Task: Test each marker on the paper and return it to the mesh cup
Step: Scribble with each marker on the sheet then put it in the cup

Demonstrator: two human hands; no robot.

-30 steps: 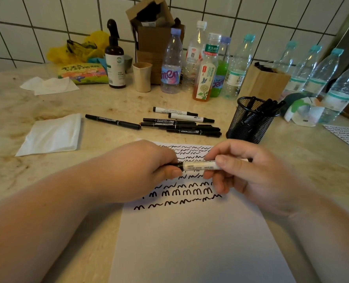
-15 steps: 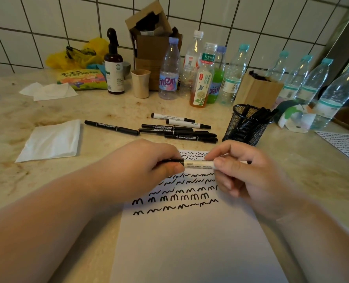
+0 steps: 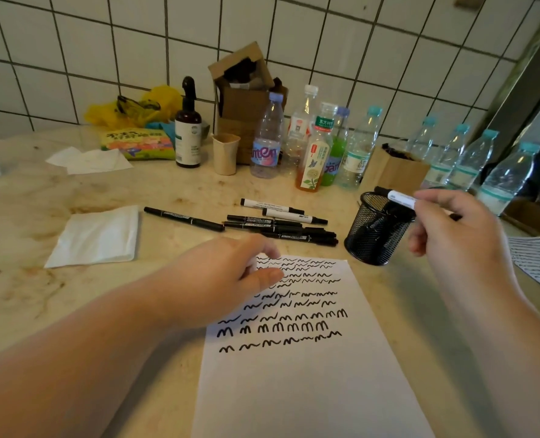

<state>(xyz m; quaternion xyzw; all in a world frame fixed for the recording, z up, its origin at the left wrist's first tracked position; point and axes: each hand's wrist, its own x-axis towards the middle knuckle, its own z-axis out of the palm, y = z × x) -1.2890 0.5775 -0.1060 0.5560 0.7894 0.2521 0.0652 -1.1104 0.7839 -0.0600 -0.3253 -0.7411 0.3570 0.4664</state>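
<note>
The right hand (image 3: 452,226) is raised above the countertop (image 3: 25,216), just right of the mesh cup (image 3: 374,232), and a white-barrelled marker (image 3: 399,197) is pinched between its thumb and curled fingers. The marker is held nearly level, with its black capped end pointed left over the cup's rim. The left hand (image 3: 227,279) is extended over the upper left corner of the paper (image 3: 294,390), fingers loosely curled and blurred; nothing is seen in its grasp, and whether the fingertips touch the sheet cannot be told. The paper is a white sheet laid lengthwise on the countertop, its upper half covered with rows of black wavy and looped test strokes, its lower half blank. The mesh cup is black, upright, near the sheet's upper right corner, and dark markers are seen inside it. A group of markers (image 3: 281,224) lies on the countertop behind the paper: two white-barrelled and several black ones side by side, with one long black marker (image 3: 183,219) set apart to the left. A folded white tissue (image 3: 95,237) lies farther left. A row of plastic bottles (image 3: 319,147) stands along the tiled wall.
</note>
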